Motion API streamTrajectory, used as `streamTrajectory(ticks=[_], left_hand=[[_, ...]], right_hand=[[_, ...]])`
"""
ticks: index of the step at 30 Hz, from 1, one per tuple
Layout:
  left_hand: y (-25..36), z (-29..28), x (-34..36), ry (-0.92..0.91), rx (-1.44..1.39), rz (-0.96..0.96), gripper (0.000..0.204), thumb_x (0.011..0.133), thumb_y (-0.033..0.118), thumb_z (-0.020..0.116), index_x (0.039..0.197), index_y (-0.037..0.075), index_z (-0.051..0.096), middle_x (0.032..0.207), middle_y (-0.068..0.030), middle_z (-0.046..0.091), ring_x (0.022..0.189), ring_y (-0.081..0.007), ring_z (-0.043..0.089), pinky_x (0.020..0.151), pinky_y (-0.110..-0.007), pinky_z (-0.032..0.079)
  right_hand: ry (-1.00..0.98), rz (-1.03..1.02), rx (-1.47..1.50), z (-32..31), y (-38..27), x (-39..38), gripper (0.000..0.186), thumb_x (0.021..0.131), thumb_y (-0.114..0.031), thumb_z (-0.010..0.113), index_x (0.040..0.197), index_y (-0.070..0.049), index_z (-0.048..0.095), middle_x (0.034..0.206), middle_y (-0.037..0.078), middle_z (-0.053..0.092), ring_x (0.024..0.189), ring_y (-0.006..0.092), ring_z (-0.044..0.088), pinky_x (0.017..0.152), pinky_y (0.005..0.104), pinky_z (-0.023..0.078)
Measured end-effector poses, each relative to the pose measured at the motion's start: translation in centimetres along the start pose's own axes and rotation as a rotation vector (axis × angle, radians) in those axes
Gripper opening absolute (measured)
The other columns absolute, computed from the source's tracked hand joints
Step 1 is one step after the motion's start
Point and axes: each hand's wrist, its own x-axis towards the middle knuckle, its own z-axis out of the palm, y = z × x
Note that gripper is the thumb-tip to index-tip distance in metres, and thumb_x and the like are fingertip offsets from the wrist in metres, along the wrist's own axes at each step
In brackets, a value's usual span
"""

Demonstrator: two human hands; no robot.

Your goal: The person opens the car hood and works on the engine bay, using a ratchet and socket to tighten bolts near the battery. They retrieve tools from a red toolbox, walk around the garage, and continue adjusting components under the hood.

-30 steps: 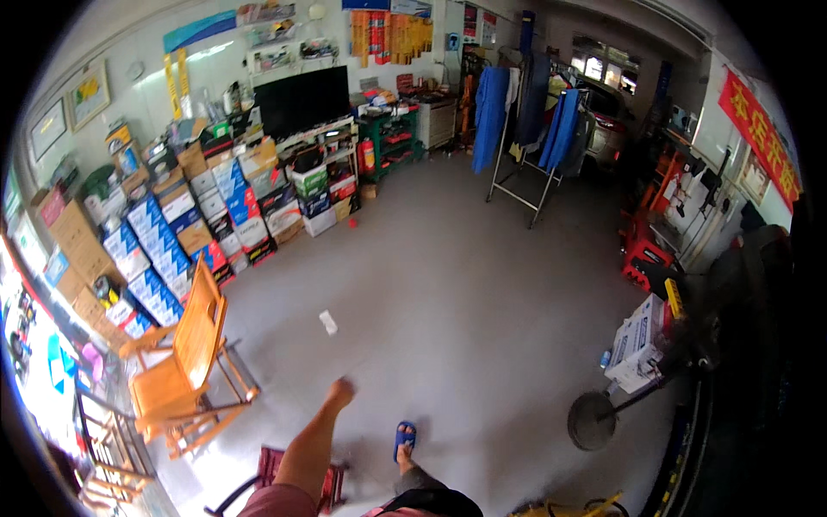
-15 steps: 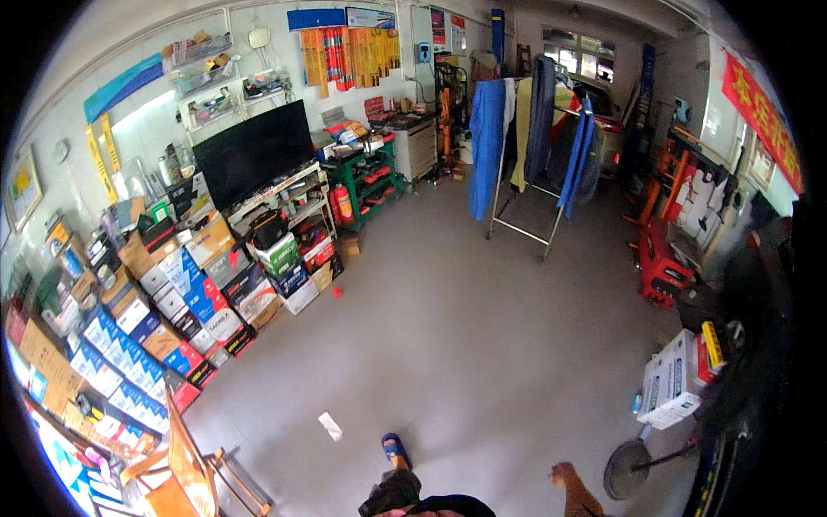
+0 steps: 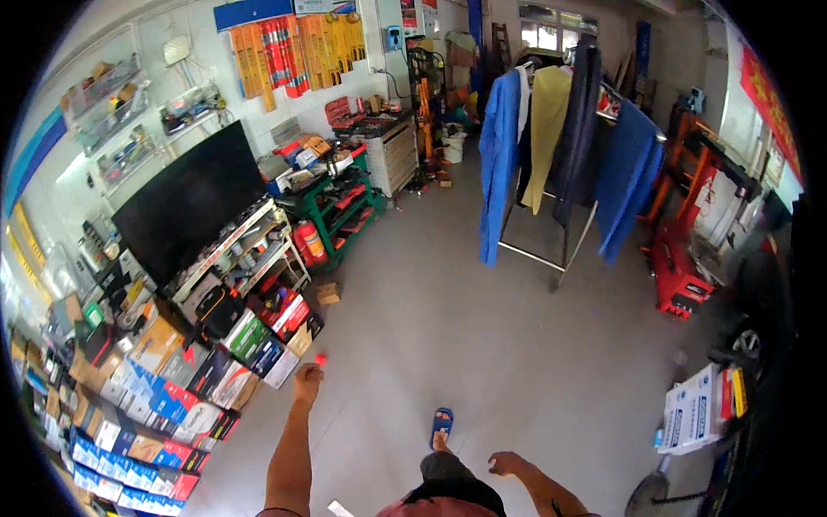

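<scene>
My left hand (image 3: 307, 384) is stretched forward over the floor, its fingers loosely curled in, with nothing visible in them. Just past its fingertips, a small red thing (image 3: 321, 358) lies on the floor beside the stacked boxes (image 3: 277, 365). To the right, my right hand (image 3: 510, 464) hangs low over bare floor; its fingers are bent but apart, and it is empty. One foot in a blue slipper (image 3: 442, 422) shows between the hands. A white slip (image 3: 338, 509) lies at the lower edge, partly cut off.
Shelving, a large black screen (image 3: 189, 202), a fire extinguisher (image 3: 310, 242) and a green tool cart (image 3: 334, 215) line the left wall. Clothes hang on a metal rack (image 3: 531, 256) ahead. At right are a red floor machine (image 3: 680, 276), a white box (image 3: 687, 411) and a round-based stand (image 3: 646, 498).
My left arm has come into view. The view has shifted forward, so the clothes rack and tool cart look nearer. The wooden chair at lower left has left the picture.
</scene>
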Motion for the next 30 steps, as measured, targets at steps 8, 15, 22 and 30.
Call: streamTrajectory(ticks=[8,15,22,30], left_hand=[[-12.7,0.2,0.2,-0.297,0.510,-0.886,0.016,0.084,0.015,0.050,0.081,0.006,0.063,0.070,-0.0048,0.062,0.065,-0.0160,0.058,0.061,-0.032,0.047],[-13.8,7.7,17.8,-0.251,0.511,-1.095,0.016,0.082,0.018,0.053,0.077,0.005,0.061,0.067,-0.0069,0.061,0.064,-0.0185,0.059,0.061,-0.035,0.047],[-19.3,22.8,57.3,-0.412,0.571,-0.759,0.018,0.081,0.020,0.056,0.074,0.004,0.058,0.064,-0.0091,0.060,0.063,-0.0209,0.059,0.060,-0.037,0.047],[5.6,41.0,120.3,-0.042,-0.041,0.137,0.019,0.089,0.021,0.058,0.085,0.003,0.061,0.075,-0.0041,0.061,0.065,-0.0128,0.054,0.059,-0.029,0.043]], right_hand=[[0.208,-0.120,0.102,-33.0,-8.4,24.5,0.039,0.083,-0.036,0.062,0.113,-0.011,0.062,0.103,0.011,0.067,0.097,0.0323,0.062,0.085,0.0392,0.049],[0.323,-0.214,0.218,-52.0,-12.2,45.7,0.030,0.086,-0.034,0.060,0.099,-0.007,0.066,0.098,0.014,0.067,0.093,0.0299,0.063,0.081,0.0382,0.050],[-0.074,0.256,-0.471,-53.6,7.5,63.7,0.025,0.078,-0.035,0.062,0.083,-0.011,0.069,0.087,0.008,0.069,0.078,0.0285,0.065,0.063,0.0469,0.050],[-0.070,0.311,-0.320,-75.7,10.5,77.7,0.012,0.075,-0.022,0.064,0.079,-0.013,0.070,0.084,0.008,0.068,0.075,0.0269,0.065,0.059,0.0412,0.050]])
